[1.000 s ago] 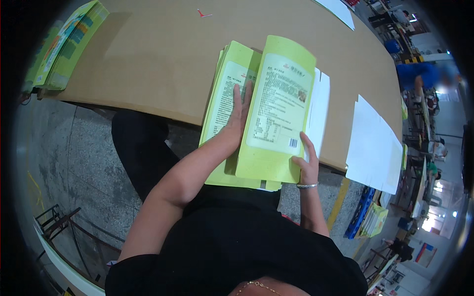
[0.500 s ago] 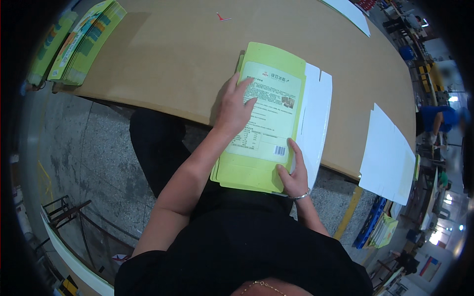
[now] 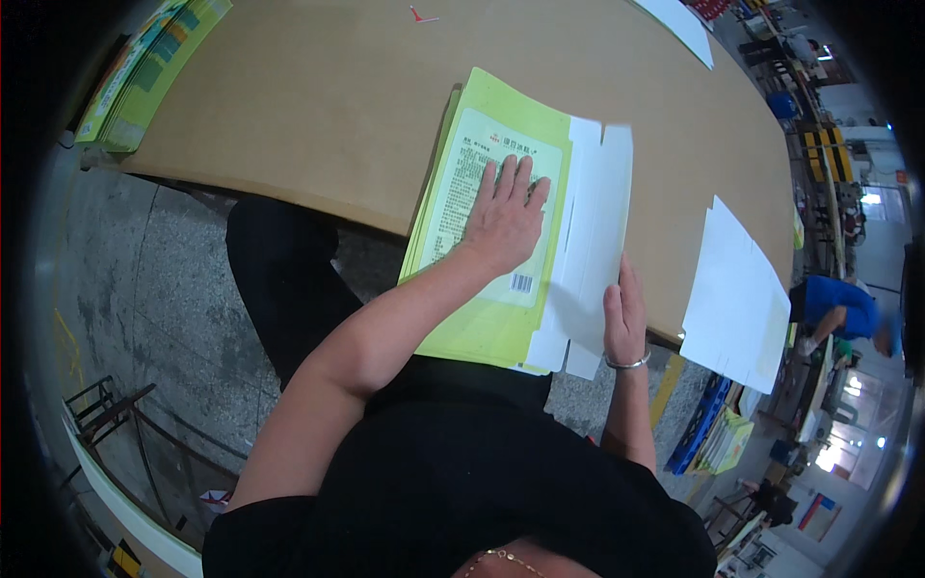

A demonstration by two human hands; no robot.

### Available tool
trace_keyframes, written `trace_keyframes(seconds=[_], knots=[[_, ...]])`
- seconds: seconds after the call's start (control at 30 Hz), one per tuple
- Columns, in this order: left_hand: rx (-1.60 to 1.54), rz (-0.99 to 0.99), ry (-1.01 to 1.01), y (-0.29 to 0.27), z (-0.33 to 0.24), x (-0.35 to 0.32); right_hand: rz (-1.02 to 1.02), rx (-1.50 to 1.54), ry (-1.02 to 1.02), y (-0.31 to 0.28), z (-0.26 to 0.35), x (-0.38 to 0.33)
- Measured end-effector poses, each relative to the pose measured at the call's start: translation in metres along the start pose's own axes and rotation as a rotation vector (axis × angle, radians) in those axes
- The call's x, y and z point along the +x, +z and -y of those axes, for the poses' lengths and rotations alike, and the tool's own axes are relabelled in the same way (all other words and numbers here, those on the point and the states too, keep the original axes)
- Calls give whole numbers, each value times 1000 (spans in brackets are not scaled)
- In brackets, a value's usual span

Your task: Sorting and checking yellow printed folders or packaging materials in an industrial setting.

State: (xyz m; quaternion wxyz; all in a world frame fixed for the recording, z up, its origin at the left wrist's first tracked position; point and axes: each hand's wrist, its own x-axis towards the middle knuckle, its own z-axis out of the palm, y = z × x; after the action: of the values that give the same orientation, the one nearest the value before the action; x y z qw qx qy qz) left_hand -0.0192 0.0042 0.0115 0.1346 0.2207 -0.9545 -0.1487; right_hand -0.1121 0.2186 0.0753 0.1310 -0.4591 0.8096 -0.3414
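A green printed cardboard carton [image 3: 424, 328], folded flat, lies at the near edge of the table with its lower part over my lap. Other green layers show under its left side. My left hand [image 3: 508, 215] rests flat on its pale label panel, fingers stretched and slightly spread, covering part of the print. From beneath its right side a white slotted cardboard panel [image 3: 599, 202] sticks out. Along the outer edge of that panel stands my right hand [image 3: 626, 313], fingers straight and thumb apart, gripping nothing that I can see.
Stacked green cartons [image 3: 159, 77] stand at the table's [image 3: 318, 106] far left corner. White cardboard sheets [image 3: 740, 299] overhang the right edge, and another white sheet [image 3: 679, 24] lies far right. A red-and-white scrap [image 3: 421, 16] lies at the back. A person in blue [image 3: 838, 306] is off to the right.
My left hand has slid rightward across the label and flattened. My right hand has left the carton's lower right part and moved right to the white panel's edge. More of the white panel shows.
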Motion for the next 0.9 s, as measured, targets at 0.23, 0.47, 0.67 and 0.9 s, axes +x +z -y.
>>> trace_keyframes(seconds=[0.23,0.47,0.67,0.9], knots=[[-94,-111,107,-7,-6,-7,134,-648,-63,73,12,11],[55,55,116,3,1,-13,20,-229,87,-18,-58,19],[68,175,112,-15,-15,-5,-129,-773,864,-120,-198,-12],[55,141,120,-12,-7,-11,400,-725,473,-41,-53,-24]])
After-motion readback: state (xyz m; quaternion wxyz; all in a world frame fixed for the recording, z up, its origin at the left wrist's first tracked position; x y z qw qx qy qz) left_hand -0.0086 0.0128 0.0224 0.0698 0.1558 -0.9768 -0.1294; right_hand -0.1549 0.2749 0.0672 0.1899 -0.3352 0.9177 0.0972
